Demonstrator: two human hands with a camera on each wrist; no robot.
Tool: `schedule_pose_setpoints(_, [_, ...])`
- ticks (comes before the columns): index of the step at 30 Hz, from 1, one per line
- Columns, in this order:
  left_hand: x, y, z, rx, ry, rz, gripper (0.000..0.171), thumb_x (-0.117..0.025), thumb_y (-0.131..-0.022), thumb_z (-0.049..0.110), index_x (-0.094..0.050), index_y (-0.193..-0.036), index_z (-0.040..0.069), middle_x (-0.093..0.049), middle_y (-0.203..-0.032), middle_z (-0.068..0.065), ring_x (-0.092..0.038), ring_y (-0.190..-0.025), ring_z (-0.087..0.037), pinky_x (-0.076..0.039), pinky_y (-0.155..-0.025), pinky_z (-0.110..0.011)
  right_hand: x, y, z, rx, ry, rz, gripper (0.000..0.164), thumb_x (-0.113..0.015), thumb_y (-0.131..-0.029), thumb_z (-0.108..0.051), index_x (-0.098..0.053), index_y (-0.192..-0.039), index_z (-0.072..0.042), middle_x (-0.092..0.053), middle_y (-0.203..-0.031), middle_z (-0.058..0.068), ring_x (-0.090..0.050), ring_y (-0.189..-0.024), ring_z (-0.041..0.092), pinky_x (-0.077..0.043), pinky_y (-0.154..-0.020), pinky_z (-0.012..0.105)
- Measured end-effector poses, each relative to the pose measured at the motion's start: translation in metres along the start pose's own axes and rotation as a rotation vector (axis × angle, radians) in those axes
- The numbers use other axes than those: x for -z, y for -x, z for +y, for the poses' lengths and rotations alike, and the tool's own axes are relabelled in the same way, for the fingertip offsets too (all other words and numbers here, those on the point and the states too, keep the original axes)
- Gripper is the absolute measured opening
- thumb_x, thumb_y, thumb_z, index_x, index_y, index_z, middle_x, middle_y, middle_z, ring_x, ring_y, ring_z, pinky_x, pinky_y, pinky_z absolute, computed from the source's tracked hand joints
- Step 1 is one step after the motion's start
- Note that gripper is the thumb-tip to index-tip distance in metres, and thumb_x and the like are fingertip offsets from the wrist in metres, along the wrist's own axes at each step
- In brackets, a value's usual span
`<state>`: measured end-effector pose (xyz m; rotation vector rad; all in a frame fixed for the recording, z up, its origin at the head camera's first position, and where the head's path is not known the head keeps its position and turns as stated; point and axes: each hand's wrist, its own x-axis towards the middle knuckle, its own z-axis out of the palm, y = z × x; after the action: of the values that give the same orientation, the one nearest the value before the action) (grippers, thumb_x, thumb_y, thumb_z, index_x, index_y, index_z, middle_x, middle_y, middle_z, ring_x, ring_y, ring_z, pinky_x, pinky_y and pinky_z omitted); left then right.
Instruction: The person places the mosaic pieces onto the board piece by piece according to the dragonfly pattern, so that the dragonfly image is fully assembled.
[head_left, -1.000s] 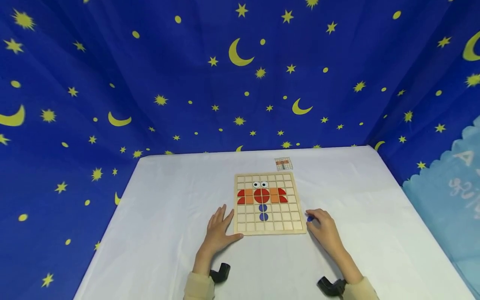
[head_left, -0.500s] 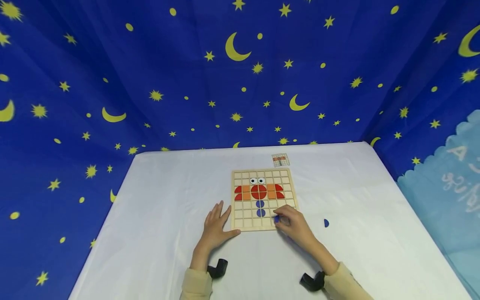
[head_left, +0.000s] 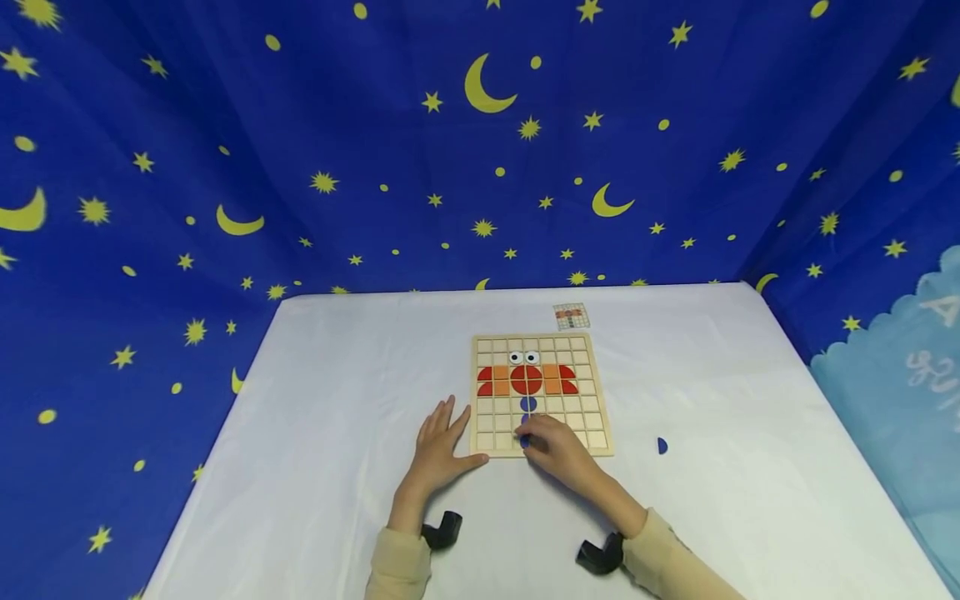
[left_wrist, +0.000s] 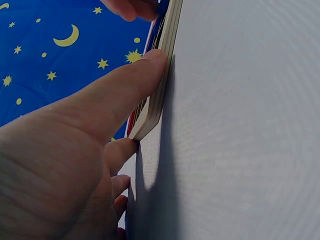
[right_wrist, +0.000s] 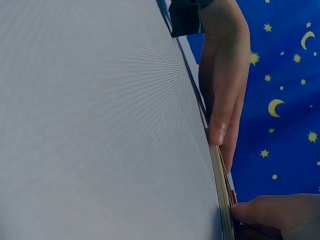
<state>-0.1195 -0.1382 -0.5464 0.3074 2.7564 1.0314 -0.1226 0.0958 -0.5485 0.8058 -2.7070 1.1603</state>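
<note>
A wooden grid board (head_left: 592, 423) lies on the white table and bears coloured tiles. My left hand (head_left: 437, 450) rests at its front left corner with fingers spread; in the left wrist view the thumb (left_wrist: 132, 75) lies along the board's edge. My right hand (head_left: 558, 454) pinches a small blue tile (head_left: 525, 442) over the front row, below the column of blue round shapes (head_left: 528, 404). Its fingers partly hide that tile and the lower blue shape. In the right wrist view, the right hand (right_wrist: 280, 214) shows at the board's edge.
A blue half-circle tile (head_left: 662, 446) lies right of the board. A small pattern card (head_left: 572, 317) sits behind it. Set in the board are eye tiles (head_left: 524, 357), a red circle (head_left: 526, 380) and orange tiles (head_left: 501, 380). A blue starry cloth (head_left: 420, 150) hangs behind the table.
My right hand has moved left from beside the board to its front middle, carrying a blue tile. Another blue tile now shows where the hand was. The left hand stays put.
</note>
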Motion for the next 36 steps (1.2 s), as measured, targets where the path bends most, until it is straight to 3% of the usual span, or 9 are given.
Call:
schedule_pose_setpoints(9, [0.001,0.002,0.001,-0.003,0.007,-0.003,0.088,-0.076,-0.075,0.04,-0.038,-0.145,0.003,-0.017,-0.158,-0.023,-0.011,-0.146,-0.042,-0.008,-0.118,-0.059,0.001,0.005,0.0,0.013,0.051,0.024,0.023,-0.074,-0.077,-0.006,-0.071,-0.099,-0.011,-0.071,-0.097,-0.002,-0.063,-0.095,0.016,-0.053,-0.087,0.033])
schedule_pose_setpoints(16, [0.0,0.003,-0.002,0.003,-0.004,0.005,0.088,-0.075,-0.075,0.043,-0.037,-0.145,0.005,-0.017,-0.158,-0.021,-0.011,-0.147,-0.04,-0.009,-0.118,-0.058,-0.004,0.006,0.002,0.039,0.003,0.083,0.021,-0.073,-0.077,-0.001,-0.071,-0.096,-0.01,-0.072,-0.096,0.0,-0.065,-0.093,0.017,-0.055,-0.084,0.032])
schedule_pose_setpoints(27, [0.003,0.003,-0.003,-0.01,0.02,0.019,0.087,-0.077,-0.074,0.04,-0.039,-0.144,0.004,-0.018,-0.157,-0.023,-0.012,-0.146,-0.042,-0.008,-0.117,-0.059,-0.004,0.006,0.006,0.079,0.025,0.14,0.021,-0.075,-0.073,0.001,-0.071,-0.092,-0.008,-0.069,-0.085,-0.002,-0.06,-0.081,0.01,-0.052,-0.073,0.024])
schedule_pose_setpoints(32, [0.0,0.002,-0.001,0.004,0.029,0.012,0.088,-0.076,-0.074,0.041,-0.038,-0.145,0.005,-0.017,-0.158,-0.021,-0.01,-0.147,-0.041,-0.007,-0.118,-0.058,0.018,0.015,0.012,0.015,0.052,0.22,0.023,-0.077,-0.072,-0.001,-0.071,-0.094,-0.006,-0.068,-0.085,-0.001,-0.058,-0.078,0.009,-0.052,-0.07,0.024])
schedule_pose_setpoints(36, [-0.002,0.002,0.0,0.013,0.031,0.009,0.088,-0.077,-0.074,0.041,-0.038,-0.145,0.005,-0.016,-0.159,-0.02,-0.01,-0.147,-0.041,-0.007,-0.118,-0.058,0.044,0.033,0.025,-0.108,0.171,0.317,0.023,-0.074,-0.073,0.002,-0.07,-0.095,-0.004,-0.068,-0.087,0.003,-0.062,-0.084,0.016,-0.054,-0.076,0.036])
